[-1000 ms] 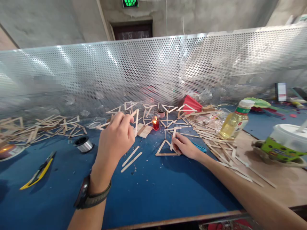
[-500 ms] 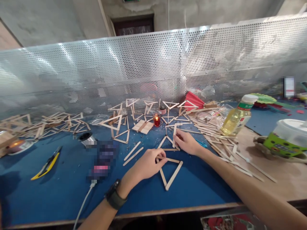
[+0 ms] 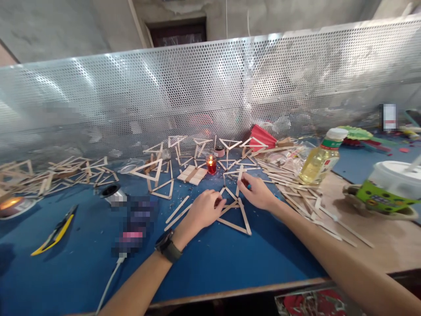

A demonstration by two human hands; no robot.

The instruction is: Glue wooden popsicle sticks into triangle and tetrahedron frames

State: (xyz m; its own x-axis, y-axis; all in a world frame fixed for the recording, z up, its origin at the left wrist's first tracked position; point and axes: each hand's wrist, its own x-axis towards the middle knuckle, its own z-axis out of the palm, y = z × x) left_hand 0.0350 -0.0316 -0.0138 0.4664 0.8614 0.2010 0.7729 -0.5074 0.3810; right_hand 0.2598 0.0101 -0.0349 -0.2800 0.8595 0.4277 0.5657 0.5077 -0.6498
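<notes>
My left hand (image 3: 205, 208) is closed, with curled fingertips at one side of a flat triangle of wooden craft sticks (image 3: 245, 216); the exact grip is hidden behind the fingers. My right hand (image 3: 257, 191) pinches an upright craft stick (image 3: 240, 174). A small blue bit shows between its fingers, too small to name. Between the hands and just beyond the triangle stands another stick frame (image 3: 224, 188), its far parts partly covered. Two loose craft sticks (image 3: 177, 210) lie left of my left hand.
A lit candle in a red glass (image 3: 211, 166) burns beyond my hands, near stick frames (image 3: 230, 144). Loose sticks (image 3: 289, 181), an oil bottle (image 3: 319, 158) and a lidded cup (image 3: 393, 184) stand right. Yellow-handled pliers (image 3: 58, 235) and a spool (image 3: 112, 193) lie left.
The triangle has turned and moved away from me, up against the standing frame. My left hand has moved slightly forward with it. The right hand still holds its stick. The view has shifted slightly.
</notes>
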